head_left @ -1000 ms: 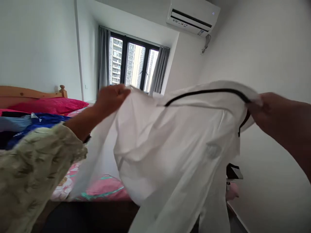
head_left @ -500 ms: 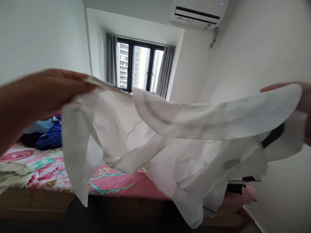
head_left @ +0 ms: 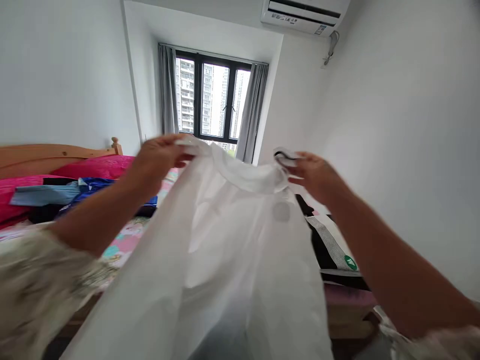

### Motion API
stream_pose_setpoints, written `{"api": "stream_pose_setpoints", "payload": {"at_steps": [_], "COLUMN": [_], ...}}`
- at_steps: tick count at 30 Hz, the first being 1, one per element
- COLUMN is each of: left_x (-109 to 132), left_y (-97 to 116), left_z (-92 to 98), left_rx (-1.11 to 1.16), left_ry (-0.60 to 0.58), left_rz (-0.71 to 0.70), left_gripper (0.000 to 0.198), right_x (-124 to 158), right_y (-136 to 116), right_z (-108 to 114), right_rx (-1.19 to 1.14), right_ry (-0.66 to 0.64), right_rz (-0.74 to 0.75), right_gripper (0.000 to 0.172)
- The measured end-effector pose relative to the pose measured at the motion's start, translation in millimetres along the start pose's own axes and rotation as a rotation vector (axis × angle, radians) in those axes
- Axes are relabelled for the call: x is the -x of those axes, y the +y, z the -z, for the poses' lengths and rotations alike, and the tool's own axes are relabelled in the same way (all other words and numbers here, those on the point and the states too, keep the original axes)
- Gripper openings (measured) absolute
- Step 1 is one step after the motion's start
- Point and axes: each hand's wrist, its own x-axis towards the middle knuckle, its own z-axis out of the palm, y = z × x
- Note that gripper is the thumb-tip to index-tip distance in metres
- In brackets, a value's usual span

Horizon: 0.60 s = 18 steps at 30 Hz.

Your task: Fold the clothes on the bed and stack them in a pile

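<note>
A white shirt (head_left: pixel 240 240) hangs spread between my two hands, with its rounded neckline at the top. My left hand (head_left: pixel 165 157) pinches the cloth near one shoulder. On the other side, my right hand (head_left: pixel 309 172) grips the cloth near the opposite shoulder, where a dark band shows at the fingers. A small grey patch marks the cloth below my right hand. The lower part of the shirt runs past the bottom of the view, blurred by motion.
Behind the shirt is a bed with a flowered sheet (head_left: pixel 127 240) and a wooden headboard (head_left: pixel 56 152). Blue and dark clothes (head_left: pixel 48 195) lie at the left by pink pillows (head_left: pixel 95 166). Black and white folded cloth (head_left: pixel 330 240) lies at the right. A window is ahead.
The shirt has gone from bunched and stretched sideways to hanging down lengthwise. Both hands have moved inward, closer together, still holding it. The view has tilted down slightly.
</note>
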Motion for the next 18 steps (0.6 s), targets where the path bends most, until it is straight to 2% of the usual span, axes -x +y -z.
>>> {"api": "stream_pose_setpoints", "payload": {"at_steps": [2, 4, 6, 8, 10, 12, 15, 18], "left_x": [-17, -31, -33, -16, 19, 69, 158, 240], "left_y": [-38, -76, -111, -145, -178, -211, -260, -296], "left_z": [-35.1, -62.6, -77.0, -76.7, -63.7, -42.5, -7.7, 13.8], "left_rx": [-0.023, -0.027, -0.042, -0.107, -0.21, -0.312, -0.372, -0.318], "left_ry": [-0.095, -0.201, -0.271, -0.309, -0.361, -0.423, -0.408, -0.267], "left_rz": [0.077, 0.093, 0.12, 0.133, 0.118, 0.157, 0.374, 0.672], "left_gripper": [0.046, 0.062, 0.077, 0.084, 0.082, 0.082, 0.09, 0.093], "right_x": [-29, -50, -54, -35, 8, 69, 182, 287], "right_y": [44, 85, 118, 144, 168, 194, 242, 291], "right_z": [-27, -43, -49, -47, -39, -27, -7, 7], "right_rx": [0.106, 0.182, 0.251, 0.305, 0.337, 0.359, 0.355, 0.362], "right_ry": [0.054, 0.068, 0.07, 0.047, 0.024, 0.041, 0.093, 0.2], "right_rz": [-0.009, 0.06, 0.105, 0.136, 0.154, 0.096, -0.087, -0.264], "right_gripper": [0.031, 0.056, 0.074, 0.073, 0.063, 0.06, 0.057, 0.052]}}
